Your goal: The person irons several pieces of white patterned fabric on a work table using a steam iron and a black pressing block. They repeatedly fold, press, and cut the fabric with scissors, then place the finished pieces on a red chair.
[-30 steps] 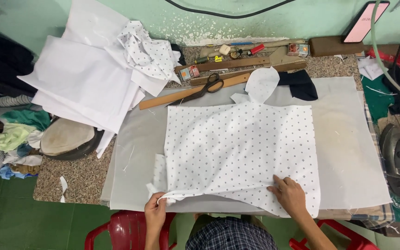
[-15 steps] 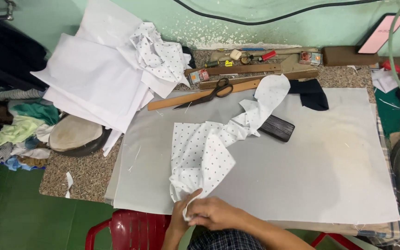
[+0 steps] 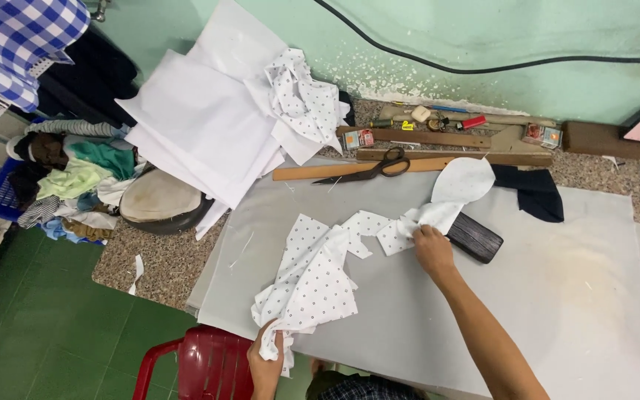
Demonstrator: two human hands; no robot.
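The left hand (image 3: 267, 361) grips the near corner of a dotted cloth (image 3: 312, 274) at the table's near edge; its fingers are closed in the fabric, and the wrist is cut off by the frame bottom. The right hand (image 3: 432, 248) presses and pinches the cloth's far end, its fingertips hidden in the folds. The cloth lies bunched in a crooked strip between the two hands on a grey mat (image 3: 557, 296), which covers the table (image 3: 157, 267). Just right of the right hand, a dark block (image 3: 477, 237) lies partly under the cloth's rounded flap. Farther off, scissors (image 3: 368, 169) rest on a wooden ruler (image 3: 298, 172), with small items along the wall too small to make out. Far left, a white fabric pile (image 3: 201, 126) covers part of a round object (image 3: 158, 206). A red chair (image 3: 201, 367) shows below the table, partly cut off.
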